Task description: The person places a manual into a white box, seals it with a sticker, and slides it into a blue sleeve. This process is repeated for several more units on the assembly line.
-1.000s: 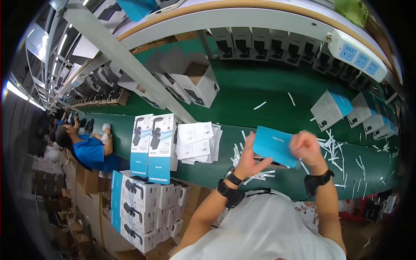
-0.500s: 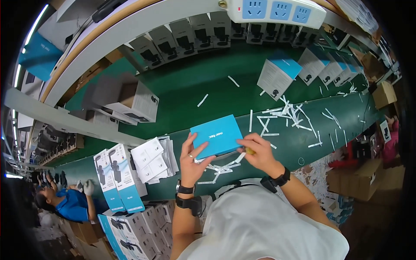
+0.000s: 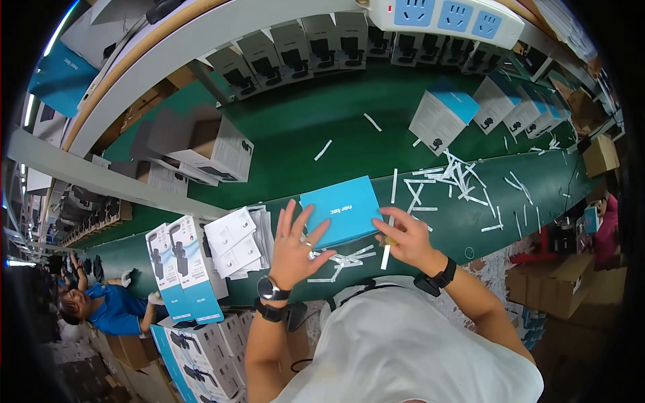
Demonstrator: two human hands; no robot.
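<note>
Head view shows the blue box (image 3: 342, 209) mid-frame, long axis rising slightly rightward between your spread-open left hand (image 3: 293, 250) at its left end and half-curled right hand (image 3: 411, 240), grip unclear, at the other.

Light lettering noted on the blue box (image 3: 342, 218) and the blue carton (image 3: 64, 79) at upper left. Print on the grey box (image 3: 435, 122) and leaflets (image 3: 230, 250) too small to read.
</note>
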